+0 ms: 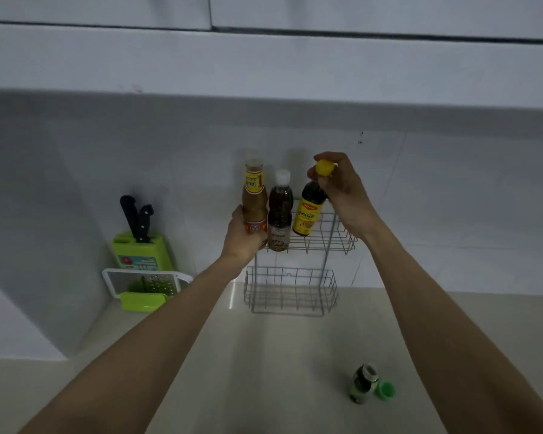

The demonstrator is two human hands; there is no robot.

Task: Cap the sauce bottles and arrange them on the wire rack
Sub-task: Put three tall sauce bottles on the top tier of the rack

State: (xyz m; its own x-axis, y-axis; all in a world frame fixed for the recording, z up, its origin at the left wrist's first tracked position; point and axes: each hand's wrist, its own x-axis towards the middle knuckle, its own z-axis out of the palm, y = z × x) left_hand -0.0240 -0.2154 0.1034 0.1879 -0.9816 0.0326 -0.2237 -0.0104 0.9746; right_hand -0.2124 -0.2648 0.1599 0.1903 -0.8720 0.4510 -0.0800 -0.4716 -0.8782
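- The right hand [339,189] pinches the yellow cap of the dark sauce bottle [309,211], right of centre frame; lower it straight into the rack.
- The left hand [243,236] wraps the orange sauce bottle [254,202], steadying it.
- Near, lower right on the worktop [264,371]: an uncapped green bottle [362,385] beside its green cap [387,391].
- Far: the wire rack [295,292] holds a clear-capped brown bottle [279,214] in its upper basket; its lower basket is empty.

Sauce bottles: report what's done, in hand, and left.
Done: the clear-capped dark bottle stands on the wire rack's upper shelf. In hand: left hand holds the orange sauce bottle; right hand grips the yellow-capped bottle. Left: the small bottle and green cap on the counter.
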